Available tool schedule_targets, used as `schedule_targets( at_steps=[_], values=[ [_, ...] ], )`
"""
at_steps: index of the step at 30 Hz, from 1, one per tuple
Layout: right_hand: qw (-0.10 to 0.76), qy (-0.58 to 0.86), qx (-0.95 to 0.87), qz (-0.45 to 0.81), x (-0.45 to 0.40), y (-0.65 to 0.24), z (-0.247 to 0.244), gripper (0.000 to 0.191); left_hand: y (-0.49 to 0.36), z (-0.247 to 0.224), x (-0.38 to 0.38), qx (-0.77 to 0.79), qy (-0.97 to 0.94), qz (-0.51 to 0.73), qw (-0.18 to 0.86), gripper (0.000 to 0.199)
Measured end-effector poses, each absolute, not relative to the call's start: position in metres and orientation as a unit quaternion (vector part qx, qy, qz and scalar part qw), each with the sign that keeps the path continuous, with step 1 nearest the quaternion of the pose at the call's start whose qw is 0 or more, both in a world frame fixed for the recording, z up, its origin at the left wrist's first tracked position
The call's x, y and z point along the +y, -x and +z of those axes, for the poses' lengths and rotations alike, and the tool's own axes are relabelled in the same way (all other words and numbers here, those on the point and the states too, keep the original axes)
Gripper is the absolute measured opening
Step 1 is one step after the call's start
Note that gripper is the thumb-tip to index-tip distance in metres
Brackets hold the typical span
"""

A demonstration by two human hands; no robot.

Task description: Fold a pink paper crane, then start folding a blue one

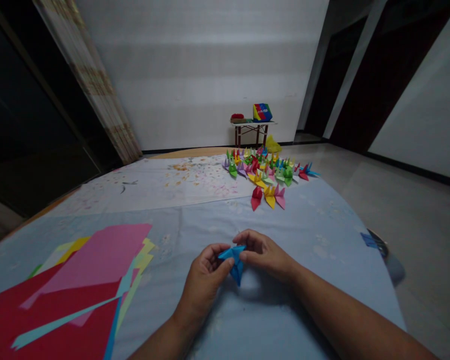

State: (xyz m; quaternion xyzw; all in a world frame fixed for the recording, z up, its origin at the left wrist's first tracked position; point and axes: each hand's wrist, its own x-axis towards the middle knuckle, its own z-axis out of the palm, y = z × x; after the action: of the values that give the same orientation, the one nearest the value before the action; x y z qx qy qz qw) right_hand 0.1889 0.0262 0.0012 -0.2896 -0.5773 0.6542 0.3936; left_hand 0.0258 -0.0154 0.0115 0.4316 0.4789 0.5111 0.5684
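Note:
A blue folded-paper piece [237, 272], pointed at its lower end and at the sides, is held just above the table in front of me. My left hand [209, 267] pinches its left side, with the thumb across its front. At its upper right corner, my right hand [260, 252] grips the paper between thumb and curled fingers. Beyond the hands stand a red, a yellow and a pink origami crane [279, 196] in a short row. Behind that row is a crowded group of many-coloured origami cranes [268, 167].
Coloured paper sheets [97, 255] lie stacked at the left, with a pale blue strip [69, 320] on top. A patterned cloth [187, 222] covers the round table. By the far wall, a small side table [252, 123] carries a multicoloured box [262, 112].

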Motion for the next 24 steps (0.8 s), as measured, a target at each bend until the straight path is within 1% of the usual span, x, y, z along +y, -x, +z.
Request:
schedule_targets(
  at_steps=[3, 14, 24],
  values=[
    [0.388, 0.297, -0.570, 0.660, 0.0256, -0.1871, -0.0004, 0.034, -0.0252, 0.0115, -0.0153, 0.476, -0.447, 0.508, 0.562, 0.027],
    [0.422, 0.275, -0.544, 0.671, 0.0262, -0.1879, -0.0044, 0.028, -0.0205, 0.0124, -0.0128, 0.470, -0.479, 0.487, 0.558, 0.019],
    [0.420, 0.284, -0.537, 0.674, 0.0270, -0.1883, -0.0021, 0.025, -0.0173, 0.0080, -0.0116, 0.470, -0.493, 0.472, 0.559, 0.020]
  ],
)
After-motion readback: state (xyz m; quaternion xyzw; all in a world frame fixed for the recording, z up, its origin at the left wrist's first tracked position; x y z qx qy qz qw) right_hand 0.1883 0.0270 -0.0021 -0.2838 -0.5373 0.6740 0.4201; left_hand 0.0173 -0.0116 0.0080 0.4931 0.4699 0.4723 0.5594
